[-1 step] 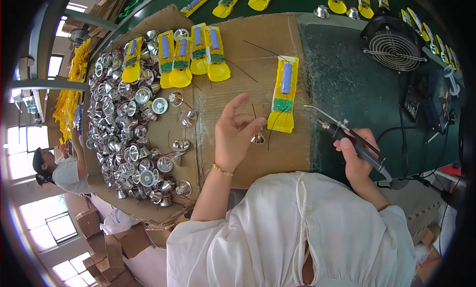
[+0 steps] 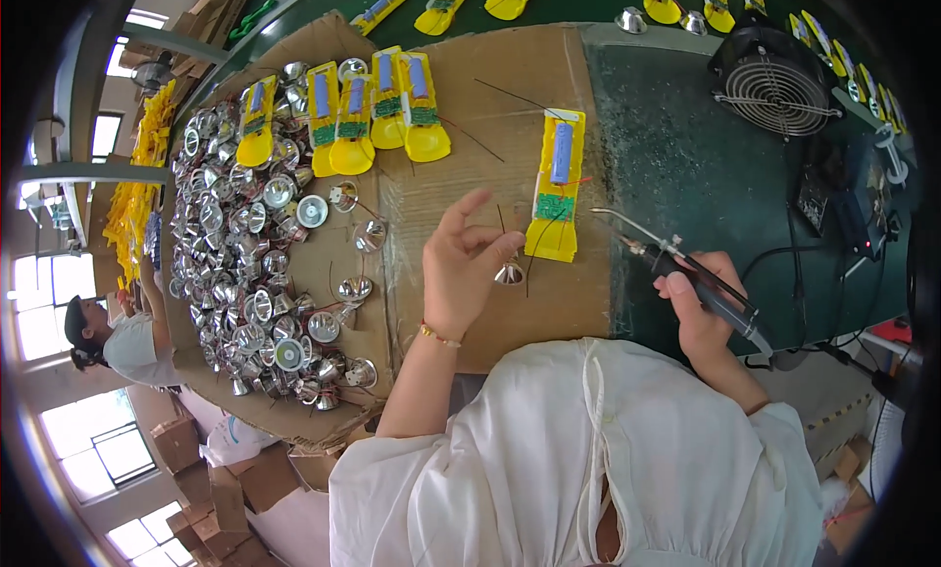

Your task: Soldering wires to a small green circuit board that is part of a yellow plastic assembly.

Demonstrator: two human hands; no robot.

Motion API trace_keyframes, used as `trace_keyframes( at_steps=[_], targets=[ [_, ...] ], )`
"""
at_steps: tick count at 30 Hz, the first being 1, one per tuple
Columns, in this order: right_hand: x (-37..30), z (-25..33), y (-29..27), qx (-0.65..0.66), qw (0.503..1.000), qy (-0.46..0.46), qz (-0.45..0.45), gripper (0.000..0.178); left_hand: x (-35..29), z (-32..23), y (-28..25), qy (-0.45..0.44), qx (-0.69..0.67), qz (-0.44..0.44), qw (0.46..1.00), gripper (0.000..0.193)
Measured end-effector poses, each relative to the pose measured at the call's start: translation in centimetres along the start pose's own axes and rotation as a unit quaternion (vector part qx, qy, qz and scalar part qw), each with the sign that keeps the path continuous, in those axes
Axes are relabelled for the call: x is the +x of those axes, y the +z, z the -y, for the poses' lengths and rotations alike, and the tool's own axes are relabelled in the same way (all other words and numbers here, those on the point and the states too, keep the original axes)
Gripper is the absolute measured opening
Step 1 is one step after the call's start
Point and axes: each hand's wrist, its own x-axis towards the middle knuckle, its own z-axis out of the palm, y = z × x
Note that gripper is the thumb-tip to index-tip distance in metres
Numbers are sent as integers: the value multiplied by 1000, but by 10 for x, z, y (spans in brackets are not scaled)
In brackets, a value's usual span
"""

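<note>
My left hand (image 2: 469, 263) is closed, thumb and forefinger pinched at a small silver reflector cup (image 2: 509, 273) with a dark wire rising above it. The fingers partly cover the cup. In my right hand (image 2: 701, 307) is a soldering iron (image 2: 714, 297) with a thin curved metal tube along it, pointing left. Its tip stays apart from the yellow housing (image 2: 552, 244), which lies between my hands on the cardboard. That housing carries a blue cylindrical battery (image 2: 562, 153), a green circuit board (image 2: 555, 207), and red and black wires.
A heap of reflector cups (image 2: 245, 302) covers the cardboard's left (image 2: 461, 146), several yellow housings (image 2: 387, 106) at its upper edge. A black fan (image 2: 779, 92) stands far right beside cables. More housings (image 2: 662, 3) line the back. A person (image 2: 137, 342) is at the far left.
The whole view has shifted very slightly, with the table things a little further left. Both hands keep nearly the same pose and hold.
</note>
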Motion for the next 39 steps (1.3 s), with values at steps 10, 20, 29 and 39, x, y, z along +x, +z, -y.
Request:
trace_keyframes(
  at_steps=[10, 20, 29, 39],
  targets=[
    [13, 5, 14, -69, 996, -20, 52, 20, 5, 8, 26, 164, 176, -48, 969, 9],
    [17, 3, 19, -51, 997, -9, 51, 18, 7, 8, 29, 138, 174, -37, 974, 9],
    [11, 4, 16, -15, 1000, -5, 5, 16, 9, 9, 30, 135, 161, -37, 977, 9],
    [11, -1, 17, 24, 1000, 8, -14, 17, 8, 10, 29, 130, 139, -31, 981, 9]
  ],
)
